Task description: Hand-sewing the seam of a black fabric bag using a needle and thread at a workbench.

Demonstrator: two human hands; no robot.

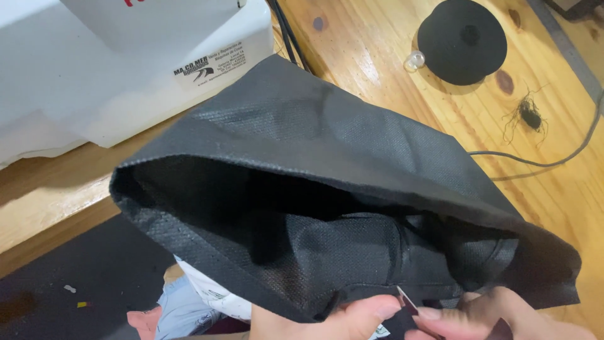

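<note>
Head view: both hands pinch the lower rim of an open black fabric bag [327, 189], held above a wooden table [390, 56]. The left hand [327, 318] and right hand [497, 318] grip the hem. A white machine [94, 69] and black spool [462, 41] sit behind.

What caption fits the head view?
Two hands, left and right, hold open a black non-woven fabric bag above a wooden table.

Single head-worn view, looking steeply down, close over the wooden table [390, 69], no second view
</note>
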